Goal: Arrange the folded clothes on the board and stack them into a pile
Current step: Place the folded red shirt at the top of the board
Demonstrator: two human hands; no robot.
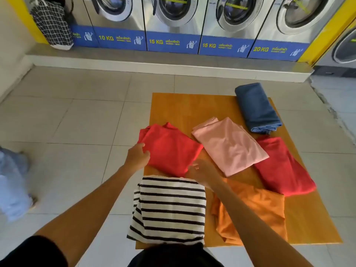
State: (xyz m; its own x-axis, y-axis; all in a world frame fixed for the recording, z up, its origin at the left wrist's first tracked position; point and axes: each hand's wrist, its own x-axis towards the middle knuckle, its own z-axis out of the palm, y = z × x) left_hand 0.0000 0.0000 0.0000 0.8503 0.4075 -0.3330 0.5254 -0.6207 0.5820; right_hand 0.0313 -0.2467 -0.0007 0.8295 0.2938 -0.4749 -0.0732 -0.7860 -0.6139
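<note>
Board [173, 106]: flat orange-brown wooden sheet lying on the tiled floor; near edge partly hidden by the person's dark clothing.
Coral-red garment [171, 147]: soft knit, folded to a rough square, on the board's left side; its left edge overhangs the board.
Left hand [137, 156]: fingers curled over the coral-red garment's left edge, gripping it.
Right hand [200, 171]: at the same garment's near right corner, fingers bent around the fabric; blurred, so the exact grip is hard to make out.
Striped garment [169, 207]: white with thin black stripes, folded oblong, nearest the person; its far edge touches the coral-red one.
Orange garment [256, 211]: loosely folded, creased, right of the striped one; partly crossed by the right forearm.
Pink garment [231, 145]: pale, smooth, folded rectangle lying diagonally at mid-board, overlapping the dark red garment.
Dark red garment [285, 168]: folded, right side, partly under the pink one.
Blue garment [256, 106]: denim-like, thick folded oblong at the far right corner, far end off the board.
Washing machines [173, 20]: steel fronts, round doors, blue labels; tops cut off.
Checked bag [52, 24]: black-and-white grid fabric, far left.
</note>
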